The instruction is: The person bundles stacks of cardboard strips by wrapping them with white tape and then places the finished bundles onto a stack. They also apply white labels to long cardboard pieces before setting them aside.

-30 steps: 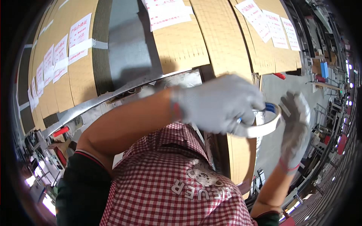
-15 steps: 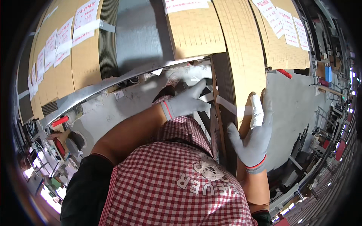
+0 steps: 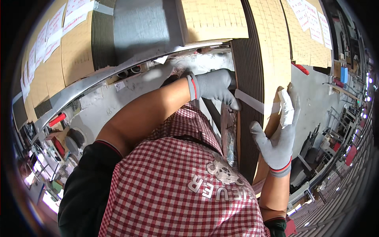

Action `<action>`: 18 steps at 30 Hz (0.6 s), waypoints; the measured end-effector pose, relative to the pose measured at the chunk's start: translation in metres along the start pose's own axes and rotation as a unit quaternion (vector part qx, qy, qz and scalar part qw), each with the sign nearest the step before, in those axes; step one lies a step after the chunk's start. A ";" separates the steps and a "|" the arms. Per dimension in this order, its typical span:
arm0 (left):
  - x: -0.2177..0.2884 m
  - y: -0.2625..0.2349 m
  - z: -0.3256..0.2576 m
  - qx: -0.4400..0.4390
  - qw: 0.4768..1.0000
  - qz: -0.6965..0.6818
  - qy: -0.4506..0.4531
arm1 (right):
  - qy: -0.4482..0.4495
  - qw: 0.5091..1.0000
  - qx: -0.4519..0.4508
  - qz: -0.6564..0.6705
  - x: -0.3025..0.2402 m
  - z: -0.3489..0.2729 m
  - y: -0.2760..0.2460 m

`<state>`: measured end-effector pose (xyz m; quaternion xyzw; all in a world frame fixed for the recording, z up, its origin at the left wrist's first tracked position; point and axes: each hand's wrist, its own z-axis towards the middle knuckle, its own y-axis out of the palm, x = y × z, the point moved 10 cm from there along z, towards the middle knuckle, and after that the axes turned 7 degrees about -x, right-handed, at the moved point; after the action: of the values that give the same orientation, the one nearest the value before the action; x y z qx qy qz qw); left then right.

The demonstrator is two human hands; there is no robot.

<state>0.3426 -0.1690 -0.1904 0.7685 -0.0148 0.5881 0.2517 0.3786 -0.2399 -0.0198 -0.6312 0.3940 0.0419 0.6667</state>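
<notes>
A long bundle of tan-faced flat strips (image 3: 275,59), with a dark layered side, runs from the bench edge down toward my body. A white tape band (image 3: 249,101) crosses its side. My left hand (image 3: 217,87), in a grey glove with a red-edged cuff, is at the bundle's left side. Its fingers curl in under the edge and are partly hidden; its thumb lies near the tape. My right hand (image 3: 278,140), in a matching glove with white wrapping on one finger, rests against the tan face and right edge. Its fingers are stretched out and the thumb stands apart.
Similar bundles (image 3: 79,51) with paper labels stand on the grey metal bench (image 3: 142,31) at far left. Another tan stack (image 3: 215,19) overhangs the bench front, and more labelled ones (image 3: 310,35) stand at far right. Red bars (image 3: 57,119) stick out below. Metal racks (image 3: 335,130) stand at right.
My left hand has moved right from beside the bundle onto its left edge, its fingers bending. The bundle and my right hand have shifted right, and more of the dark layered side shows.
</notes>
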 end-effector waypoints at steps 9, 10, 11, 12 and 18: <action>-0.011 0.001 -0.004 0.002 0.993 0.087 -0.074 | -0.015 1.000 0.008 0.019 0.004 0.001 0.000; -0.017 0.000 -0.006 0.008 0.989 0.083 -0.120 | -0.016 1.000 0.007 0.008 0.003 0.001 0.000; -0.013 -0.002 -0.008 0.007 0.989 0.084 -0.119 | -0.017 1.000 0.007 -0.003 0.001 0.000 0.001; 0.005 -0.002 -0.011 -0.007 0.991 0.118 -0.067 | -0.016 1.000 0.008 -0.003 -0.003 0.001 -0.001; -0.046 -0.013 0.010 -0.036 0.998 0.014 -0.049 | -0.013 0.997 -0.006 -0.072 -0.018 0.003 0.005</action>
<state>0.3417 -0.1749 -0.2392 0.7867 -0.0589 0.5521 0.2699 0.3652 -0.2280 -0.0143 -0.6616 0.3384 0.0044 0.6692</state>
